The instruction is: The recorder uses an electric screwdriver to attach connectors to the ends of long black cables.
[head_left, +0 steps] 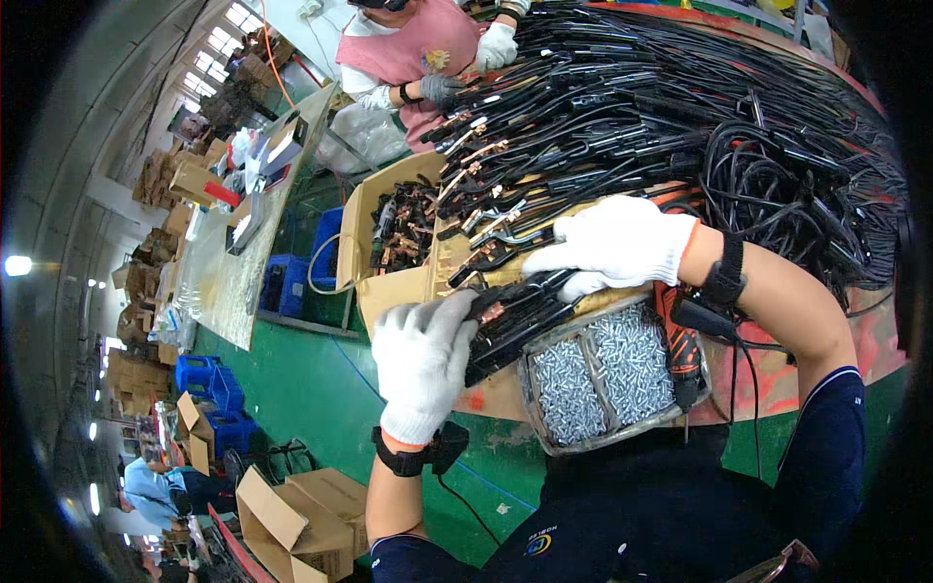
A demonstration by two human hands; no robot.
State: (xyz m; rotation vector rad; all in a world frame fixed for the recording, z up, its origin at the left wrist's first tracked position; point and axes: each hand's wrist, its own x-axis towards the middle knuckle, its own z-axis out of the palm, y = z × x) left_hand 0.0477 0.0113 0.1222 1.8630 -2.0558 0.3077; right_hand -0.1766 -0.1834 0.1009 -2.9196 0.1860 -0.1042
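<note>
My gloved left hand [423, 360] is closed at the left end of a small bundle of black handles [520, 325], beside a copper-coloured piece [493, 313]. My gloved right hand [617, 245] comes in from the right, thumb and fingers closed on the upper black handle [546, 282] of that bundle. Parts of the handles are hidden by the gloves. Just below the right hand, a divided tray [544, 437] holds many small silver screws [632, 360]. An orange and black power screwdriver [680, 335] lies along the tray's right side, bit toward me.
Black cables [632, 87] with copper ends cover the bench; a coil [768, 175] lies at right. An open cardboard box [355, 238] holds dark and copper parts. Across the bench, a co-worker in a pink apron [418, 44] handles cables. Blue crates [282, 282] stand left.
</note>
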